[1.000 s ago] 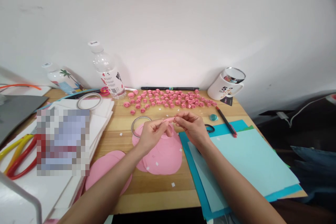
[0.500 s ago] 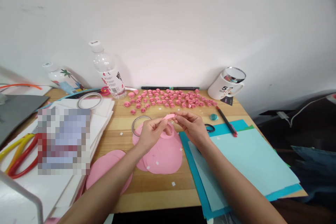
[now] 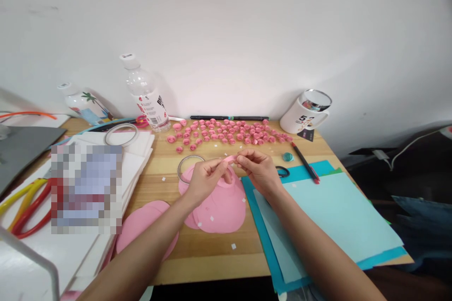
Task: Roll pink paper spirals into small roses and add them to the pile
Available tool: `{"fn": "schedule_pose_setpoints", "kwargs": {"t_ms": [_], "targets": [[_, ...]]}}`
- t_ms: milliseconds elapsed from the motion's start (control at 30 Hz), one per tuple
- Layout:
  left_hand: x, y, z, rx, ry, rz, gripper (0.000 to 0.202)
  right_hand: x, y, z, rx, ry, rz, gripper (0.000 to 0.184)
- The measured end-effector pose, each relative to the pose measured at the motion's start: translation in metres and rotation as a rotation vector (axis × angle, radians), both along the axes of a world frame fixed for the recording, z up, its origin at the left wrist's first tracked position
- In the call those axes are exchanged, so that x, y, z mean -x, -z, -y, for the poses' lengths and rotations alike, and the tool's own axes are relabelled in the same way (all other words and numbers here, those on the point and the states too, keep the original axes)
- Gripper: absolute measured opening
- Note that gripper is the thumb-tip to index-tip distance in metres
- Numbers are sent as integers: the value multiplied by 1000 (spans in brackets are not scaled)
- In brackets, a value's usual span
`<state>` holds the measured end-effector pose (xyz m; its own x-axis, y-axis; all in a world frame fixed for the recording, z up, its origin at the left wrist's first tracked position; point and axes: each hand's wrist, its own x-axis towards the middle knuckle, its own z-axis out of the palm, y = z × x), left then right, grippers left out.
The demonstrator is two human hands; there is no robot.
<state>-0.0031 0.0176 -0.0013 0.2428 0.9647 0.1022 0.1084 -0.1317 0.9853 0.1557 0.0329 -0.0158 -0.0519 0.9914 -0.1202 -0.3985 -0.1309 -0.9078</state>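
Note:
My left hand (image 3: pixel 204 179) and my right hand (image 3: pixel 257 168) meet above the middle of the wooden desk (image 3: pixel 197 258). Both pinch the ends of a narrow pink paper strip (image 3: pixel 229 158) held between them. Under the hands lies a pink paper cone (image 3: pixel 221 204) with small white squares stuck on it. Behind the hands, several small pink rolled paper roses (image 3: pixel 226 132) are spread near the wall. A clear tape ring (image 3: pixel 183 164) lies just left of my left hand.
Blue and teal paper sheets (image 3: pixel 332 216) cover the right side, with a red pencil (image 3: pixel 304 162) and a white mug (image 3: pixel 306 115) behind them. Two plastic bottles (image 3: pixel 145 94) stand at the back left. White sheets (image 3: pixel 134 160), a second tape ring (image 3: pixel 120 134) and pink paper circles (image 3: pixel 144 225) lie left.
The pink strip rose slightly and arched between the fingertips, then came down a little. Both hands stayed almost in place.

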Motion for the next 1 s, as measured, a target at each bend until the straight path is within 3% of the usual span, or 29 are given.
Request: {"fn": "schedule_pose_setpoints", "kwargs": {"t_ms": [1000], "targets": [[0, -4, 0, 36, -27, 19, 38, 0, 2, 0, 10, -6, 37, 19]]}}
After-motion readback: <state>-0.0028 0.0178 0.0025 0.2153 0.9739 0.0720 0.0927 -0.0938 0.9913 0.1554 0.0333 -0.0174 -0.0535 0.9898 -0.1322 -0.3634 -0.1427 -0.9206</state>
